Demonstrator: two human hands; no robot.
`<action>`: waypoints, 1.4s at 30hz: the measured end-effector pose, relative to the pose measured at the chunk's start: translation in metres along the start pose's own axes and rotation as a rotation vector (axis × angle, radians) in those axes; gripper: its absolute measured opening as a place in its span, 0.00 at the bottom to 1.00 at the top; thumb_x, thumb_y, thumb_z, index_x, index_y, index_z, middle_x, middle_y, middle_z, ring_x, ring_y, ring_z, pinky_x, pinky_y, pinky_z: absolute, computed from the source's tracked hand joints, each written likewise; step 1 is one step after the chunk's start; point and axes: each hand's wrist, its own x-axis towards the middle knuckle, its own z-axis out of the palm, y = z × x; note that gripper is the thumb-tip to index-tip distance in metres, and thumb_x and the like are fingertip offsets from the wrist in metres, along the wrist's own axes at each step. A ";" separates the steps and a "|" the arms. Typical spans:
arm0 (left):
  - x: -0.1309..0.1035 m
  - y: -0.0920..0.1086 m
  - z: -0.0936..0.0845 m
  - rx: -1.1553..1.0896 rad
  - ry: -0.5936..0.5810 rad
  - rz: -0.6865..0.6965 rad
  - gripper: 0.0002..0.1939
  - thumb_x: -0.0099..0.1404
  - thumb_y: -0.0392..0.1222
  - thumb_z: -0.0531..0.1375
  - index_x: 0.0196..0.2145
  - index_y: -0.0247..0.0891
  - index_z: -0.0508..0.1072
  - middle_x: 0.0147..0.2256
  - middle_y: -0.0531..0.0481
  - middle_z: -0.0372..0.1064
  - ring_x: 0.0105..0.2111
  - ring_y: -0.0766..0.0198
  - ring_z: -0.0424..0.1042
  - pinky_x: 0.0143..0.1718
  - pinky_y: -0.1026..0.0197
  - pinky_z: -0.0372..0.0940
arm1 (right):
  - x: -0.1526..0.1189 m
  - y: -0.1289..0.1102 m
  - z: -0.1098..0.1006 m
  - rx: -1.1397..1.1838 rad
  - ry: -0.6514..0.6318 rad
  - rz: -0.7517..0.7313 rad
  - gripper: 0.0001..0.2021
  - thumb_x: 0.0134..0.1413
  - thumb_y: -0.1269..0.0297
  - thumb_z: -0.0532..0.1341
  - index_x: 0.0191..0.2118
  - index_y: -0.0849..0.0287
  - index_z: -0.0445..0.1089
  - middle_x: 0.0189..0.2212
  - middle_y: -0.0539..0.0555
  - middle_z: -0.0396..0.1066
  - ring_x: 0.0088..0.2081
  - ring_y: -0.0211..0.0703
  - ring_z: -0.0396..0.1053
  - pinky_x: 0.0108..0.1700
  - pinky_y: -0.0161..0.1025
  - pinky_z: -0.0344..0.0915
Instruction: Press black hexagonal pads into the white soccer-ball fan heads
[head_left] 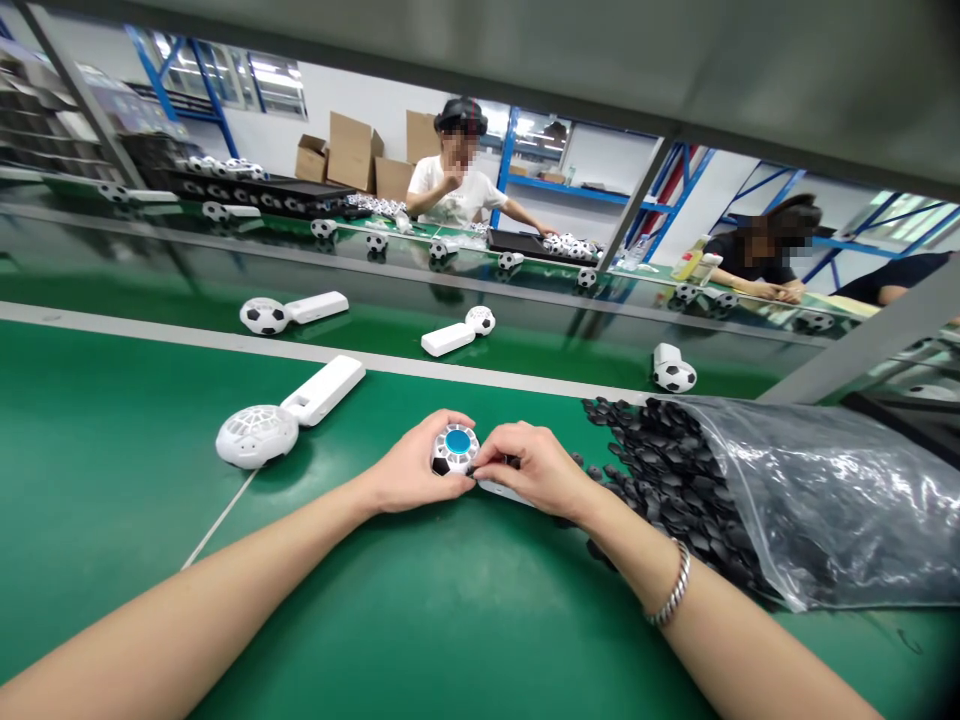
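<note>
My left hand [412, 468] is closed around the round head of a small white football-patterned handheld fan [456, 460]. A blue disc sits in the middle of the head's grille, facing up, and a black patch shows at its lower left. My right hand [536, 468] is at the head's lower right edge, thumb and forefinger pinched on what looks like a small black piece [473, 474], partly hidden by the fingertips. The fan's white handle [507, 491] extends under my right hand. A heap of black pieces [667, 480] lies just right of that hand.
A clear plastic bag [847, 500] lies on its side at right, black pieces at its mouth. Another white fan [257, 437] rests at left on the green table [360, 620]. Beyond the pale strip are more football fans [264, 316]. Co-workers sit across, behind posts.
</note>
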 end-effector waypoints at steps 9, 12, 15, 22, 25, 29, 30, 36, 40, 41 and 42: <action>0.001 0.001 0.008 0.042 0.097 0.009 0.23 0.47 0.36 0.59 0.43 0.40 0.61 0.41 0.50 0.63 0.39 0.59 0.65 0.40 0.58 0.62 | 0.004 0.005 -0.005 -0.033 -0.042 -0.005 0.04 0.49 0.65 0.61 0.31 0.58 0.66 0.33 0.52 0.66 0.36 0.38 0.65 0.38 0.36 0.62; 0.001 0.001 0.010 0.059 0.114 0.012 0.23 0.47 0.35 0.59 0.42 0.40 0.61 0.40 0.51 0.63 0.38 0.59 0.65 0.39 0.59 0.61 | 0.006 0.006 -0.007 -0.011 -0.030 0.005 0.12 0.46 0.63 0.63 0.38 0.56 0.63 0.44 0.55 0.64 0.47 0.43 0.62 0.45 0.40 0.62; 0.001 0.002 0.011 0.084 0.128 0.021 0.23 0.47 0.35 0.58 0.43 0.40 0.60 0.41 0.51 0.62 0.40 0.59 0.64 0.40 0.59 0.61 | 0.008 0.007 -0.009 0.030 -0.100 0.068 0.18 0.46 0.61 0.63 0.44 0.56 0.59 0.48 0.57 0.63 0.52 0.47 0.60 0.48 0.43 0.61; 0.001 0.000 0.016 0.112 0.173 0.052 0.24 0.47 0.33 0.57 0.44 0.41 0.60 0.42 0.51 0.61 0.42 0.59 0.63 0.42 0.59 0.60 | 0.015 0.011 -0.011 0.081 -0.271 0.118 0.20 0.51 0.63 0.59 0.49 0.57 0.54 0.43 0.57 0.67 0.43 0.45 0.68 0.42 0.42 0.65; 0.003 -0.001 0.014 0.112 0.167 0.025 0.24 0.47 0.34 0.58 0.44 0.41 0.60 0.42 0.51 0.62 0.41 0.58 0.63 0.42 0.59 0.60 | 0.017 0.015 -0.011 0.146 -0.273 0.133 0.18 0.50 0.63 0.59 0.47 0.57 0.55 0.43 0.56 0.67 0.40 0.44 0.69 0.40 0.41 0.66; 0.005 -0.002 0.005 0.063 0.041 -0.004 0.27 0.46 0.38 0.61 0.45 0.42 0.58 0.42 0.50 0.62 0.40 0.57 0.64 0.40 0.58 0.61 | 0.018 0.018 -0.009 0.292 -0.244 0.207 0.20 0.48 0.63 0.61 0.46 0.55 0.55 0.44 0.54 0.65 0.39 0.41 0.70 0.40 0.38 0.66; 0.005 -0.003 0.004 0.048 0.016 -0.005 0.29 0.45 0.39 0.62 0.46 0.42 0.58 0.43 0.50 0.62 0.41 0.57 0.64 0.41 0.57 0.61 | 0.018 0.017 -0.008 0.317 -0.243 0.231 0.22 0.46 0.62 0.63 0.46 0.55 0.55 0.44 0.53 0.65 0.39 0.41 0.70 0.39 0.38 0.66; 0.001 -0.008 0.015 -0.071 0.118 -0.003 0.29 0.43 0.38 0.62 0.45 0.42 0.58 0.40 0.50 0.64 0.37 0.58 0.66 0.37 0.58 0.63 | 0.017 0.007 -0.001 0.336 -0.227 0.275 0.25 0.41 0.65 0.65 0.45 0.55 0.54 0.33 0.49 0.69 0.33 0.40 0.69 0.34 0.35 0.64; 0.002 -0.009 0.025 -0.092 0.214 0.003 0.28 0.41 0.35 0.62 0.42 0.42 0.60 0.38 0.51 0.64 0.36 0.59 0.65 0.37 0.59 0.62 | 0.016 0.006 0.001 0.327 -0.240 0.329 0.22 0.42 0.67 0.64 0.42 0.54 0.54 0.26 0.45 0.68 0.26 0.37 0.66 0.27 0.32 0.59; 0.001 -0.008 0.026 -0.086 0.234 -0.001 0.27 0.41 0.35 0.61 0.41 0.42 0.60 0.38 0.51 0.64 0.36 0.59 0.65 0.37 0.59 0.62 | 0.016 0.005 0.002 0.317 -0.242 0.330 0.22 0.41 0.67 0.64 0.42 0.54 0.54 0.25 0.44 0.68 0.25 0.37 0.66 0.25 0.31 0.58; 0.001 -0.008 0.027 -0.081 0.250 -0.009 0.27 0.41 0.34 0.61 0.41 0.42 0.60 0.38 0.51 0.64 0.36 0.59 0.65 0.36 0.59 0.62 | 0.017 0.005 0.002 0.308 -0.239 0.328 0.22 0.40 0.67 0.65 0.41 0.54 0.54 0.25 0.44 0.67 0.25 0.36 0.65 0.25 0.31 0.57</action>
